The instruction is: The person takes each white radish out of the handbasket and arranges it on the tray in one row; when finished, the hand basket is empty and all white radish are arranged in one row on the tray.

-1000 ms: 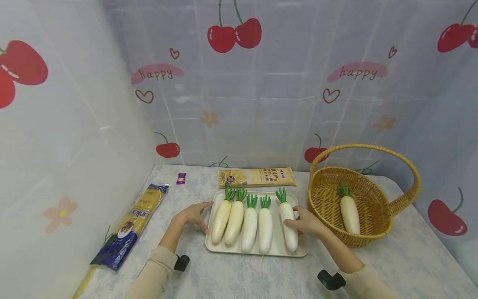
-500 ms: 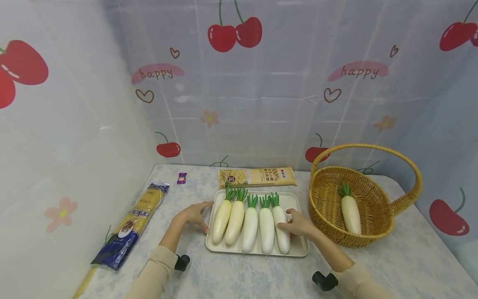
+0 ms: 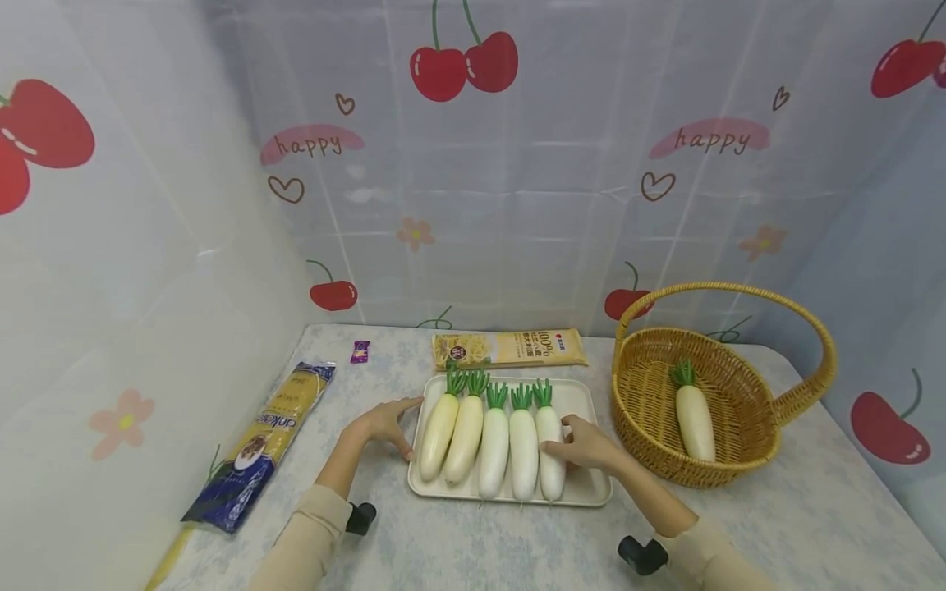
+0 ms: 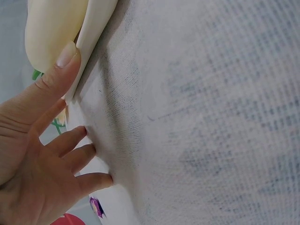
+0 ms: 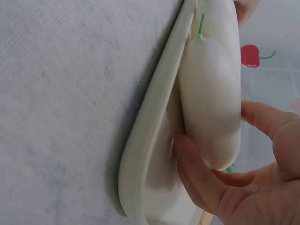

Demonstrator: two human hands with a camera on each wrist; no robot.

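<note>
Several white radishes with green tops lie side by side in a cream tray [image 3: 581,398]; the two at the left are yellower. My right hand [image 3: 591,444] grips the rightmost white radish [image 3: 550,460], which lies right beside its neighbour [image 3: 524,455]. In the right wrist view, fingers [image 5: 262,115] touch both sides of that radish [image 5: 211,93]. My left hand [image 3: 383,426] is at the tray's left rim, fingers spread and relaxed. The left wrist view has its thumb [image 4: 61,70] against the tray rim [image 4: 93,37], near a yellowish radish [image 4: 51,33].
A wicker basket [image 3: 628,427] with a tall handle stands at the right, one radish [image 3: 695,423] inside. Behind the tray lies a yellow noodle packet [image 3: 510,349]. A blue-and-yellow pasta bag [image 3: 259,451] and a small purple wrapped sweet [image 3: 360,352] are at the left.
My right hand has moved the rightmost radish left across the tray, closing the gap to its neighbour. My left hand has stayed at the tray's rim.
</note>
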